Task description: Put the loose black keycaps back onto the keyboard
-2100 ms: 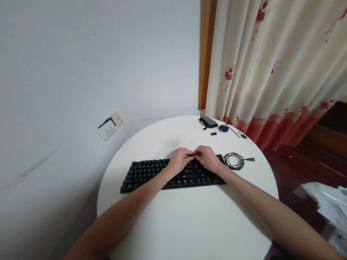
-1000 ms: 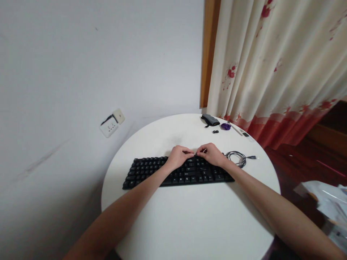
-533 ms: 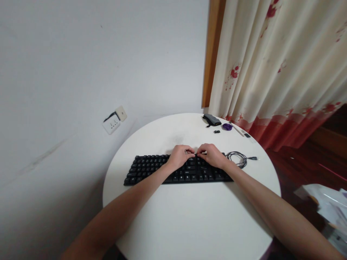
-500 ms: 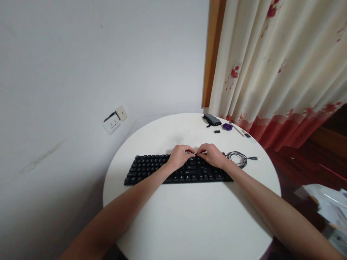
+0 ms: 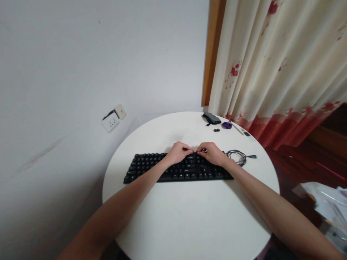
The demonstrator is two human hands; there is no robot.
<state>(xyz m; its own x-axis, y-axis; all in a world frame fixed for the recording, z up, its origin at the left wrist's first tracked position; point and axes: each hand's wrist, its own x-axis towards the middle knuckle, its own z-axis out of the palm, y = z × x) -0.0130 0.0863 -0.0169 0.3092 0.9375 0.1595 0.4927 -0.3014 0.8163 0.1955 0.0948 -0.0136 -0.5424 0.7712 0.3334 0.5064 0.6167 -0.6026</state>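
Note:
A black keyboard lies across the white round table. Both hands rest at its far edge, right of the middle, with their fingertips close to each other. My left hand is closed in a pinch just above the top row of keys. My right hand is also pinched, a short way to its right, over the keyboard's right part. Whatever sits between the fingers is too small to make out. To the right of the keyboard lies its coiled black cable, ending in a plug.
At the table's back right are a grey and black pouch, small black pieces, a purple bundle and a thin white stick-like item. A curtain hangs behind. White plastic bags lie right of the table.
My left hand has shifted slightly left, leaving a slightly wider gap between the fingertips. My right hand stays almost in place. The view has tilted a little.

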